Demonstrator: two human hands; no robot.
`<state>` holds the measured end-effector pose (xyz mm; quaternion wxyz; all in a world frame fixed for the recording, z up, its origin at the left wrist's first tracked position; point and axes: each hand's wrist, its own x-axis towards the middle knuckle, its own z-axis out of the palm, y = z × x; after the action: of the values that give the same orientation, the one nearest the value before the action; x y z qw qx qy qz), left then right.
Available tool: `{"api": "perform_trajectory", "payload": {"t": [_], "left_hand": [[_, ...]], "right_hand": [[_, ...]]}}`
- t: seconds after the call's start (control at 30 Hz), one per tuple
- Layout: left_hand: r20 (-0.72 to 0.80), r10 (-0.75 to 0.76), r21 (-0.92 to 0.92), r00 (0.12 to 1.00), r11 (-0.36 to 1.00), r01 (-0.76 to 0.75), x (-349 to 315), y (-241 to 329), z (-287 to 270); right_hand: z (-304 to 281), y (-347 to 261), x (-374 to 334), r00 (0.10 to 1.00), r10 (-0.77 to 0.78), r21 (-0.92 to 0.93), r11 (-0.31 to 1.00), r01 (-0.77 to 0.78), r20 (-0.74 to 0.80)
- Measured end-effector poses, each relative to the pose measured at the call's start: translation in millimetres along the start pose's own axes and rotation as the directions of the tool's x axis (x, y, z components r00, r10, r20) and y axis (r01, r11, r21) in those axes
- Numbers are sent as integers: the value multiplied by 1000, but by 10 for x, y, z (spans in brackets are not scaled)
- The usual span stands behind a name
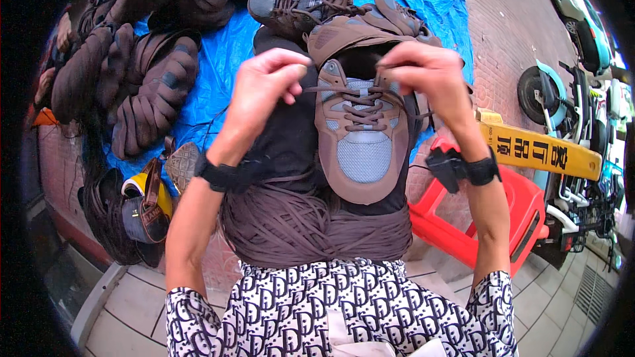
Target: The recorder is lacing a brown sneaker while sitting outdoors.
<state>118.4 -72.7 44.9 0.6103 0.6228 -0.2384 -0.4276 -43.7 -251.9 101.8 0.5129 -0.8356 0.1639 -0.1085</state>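
Note:
A brown and grey-blue sneaker (pixel 365 155) rests on my lap, its toe toward me. Brown lace crosses its tongue through several eyelets. My left hand (pixel 268 82), left of the shoe's opening, pinches a shoelace (pixel 312 90) drawn out sideways from the upper eyelets. My right hand (pixel 428 74) is closed in a pinch at the upper right eyelets, with lace trailing beneath it; its fingertips partly hide what they grip. A thick bundle of loose brown laces (pixel 284 225) lies across my lap, between the sneaker and my patterned top.
More brown sneakers (pixel 301 0) lie just beyond, on a blue tarp (pixel 443 10). Piles of shoes (pixel 155 86) stand at the left. A red plastic stool (pixel 456 231) and a yellow board (pixel 542 145) are at the right, with parked scooters (pixel 552 96) farther off.

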Motion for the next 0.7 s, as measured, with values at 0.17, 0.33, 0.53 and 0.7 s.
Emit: {"api": "perform_trajectory", "payload": {"t": [0.17, 0.33, 0.53, 0.7], "left_hand": [[58, 146, 355, 988, 921, -157, -59, 20, 209], [29, 298, 478, 954, 834, -275, -55, -113, 255], [28, 521, 627, 853, 655, -421, -21, -188, 305], [245, 684, 774, 687, 289, -563, -78, -208, 371]], "right_hand": [[334, -161, 114, 958, 255, -109, 964, -241, 135], [318, -61, 74, 944, 300, 19, 952, -306, 138], [344, -22, 54, 948, 289, 95, 948, -303, 132], [374, -26, 22, 930, 345, 265, 891, -367, 129]]}}
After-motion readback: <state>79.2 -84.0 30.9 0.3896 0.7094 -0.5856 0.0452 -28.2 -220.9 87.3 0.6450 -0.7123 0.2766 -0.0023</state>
